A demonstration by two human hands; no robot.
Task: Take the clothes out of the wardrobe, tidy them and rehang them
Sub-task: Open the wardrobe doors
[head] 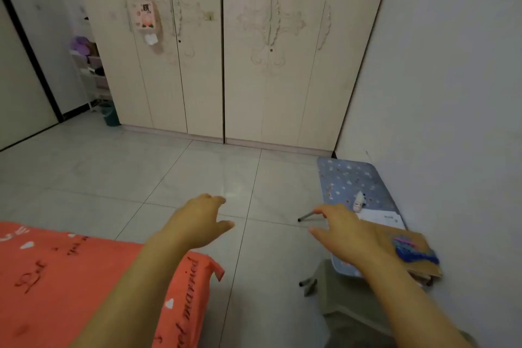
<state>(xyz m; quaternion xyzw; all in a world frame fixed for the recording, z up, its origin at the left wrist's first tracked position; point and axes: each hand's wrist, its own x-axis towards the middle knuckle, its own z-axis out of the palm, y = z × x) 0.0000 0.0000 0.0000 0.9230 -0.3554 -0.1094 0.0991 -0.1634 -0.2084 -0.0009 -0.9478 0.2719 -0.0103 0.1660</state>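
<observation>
Across the pale tiled floor (197, 172), the cream carved-wood wardrobe (248, 79) is shut, clothes hidden inside, my left hand (197, 223) and right hand (344, 234) both loose-fingered and empty, so I'm guessing soft, light stuff best grabbed by the hanger hooks.
</observation>
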